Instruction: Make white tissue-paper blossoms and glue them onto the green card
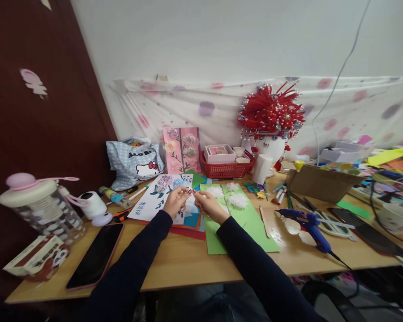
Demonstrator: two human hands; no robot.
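Observation:
My left hand point(177, 202) and my right hand point(208, 203) meet fingertip to fingertip above the papers. Both are closed in a pinch; whatever sits between the fingertips is too small to make out. Under my left hand lies a white sheet point(147, 209) with purple and blue flowers, dark leaves and handwritten characters. Below my right hand is a light green sheet point(221, 237) bearing fluffy white flowers point(237, 200) on a drawn stem. Coloured papers, blue, orange and red, stick out from beneath the white sheet.
Right of the green sheet lie a wooden stick point(265, 221), a blue glue gun point(305, 226) and scissors point(336, 228). Behind stand a red basket point(226, 170) and a pink flower picture point(174, 163). A phone point(96, 255) and a bottle point(47, 210) are at left.

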